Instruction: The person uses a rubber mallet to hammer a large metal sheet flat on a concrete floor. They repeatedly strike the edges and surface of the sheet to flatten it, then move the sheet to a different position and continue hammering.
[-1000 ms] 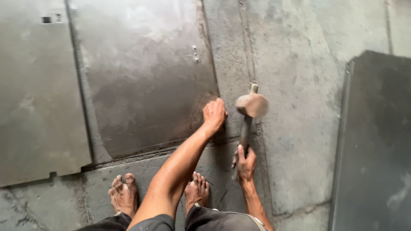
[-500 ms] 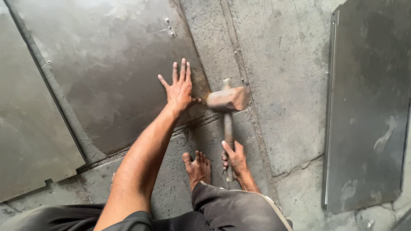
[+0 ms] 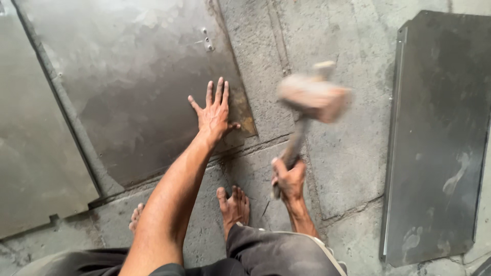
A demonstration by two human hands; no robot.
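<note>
My left hand [image 3: 215,113] lies flat with fingers spread on the near right corner of a large grey metal sheet [image 3: 138,82] on the concrete floor. My right hand [image 3: 288,179] grips the wooden handle of a heavy mallet [image 3: 313,97]. Its head is blurred and raised above the floor, to the right of the sheet's corner. My bare feet [image 3: 232,207] stand on the concrete just below the sheet's edge.
A second metal sheet [image 3: 30,153] lies at the left, parted from the first by a narrow gap. A dark metal panel [image 3: 440,133] with a folded edge lies at the right. Cracked concrete floor [image 3: 348,153] runs between them.
The mallet head has risen from near the sheet's corner and swung right, now blurred. My left hand went from a bent grip on the edge to lying flat with spread fingers.
</note>
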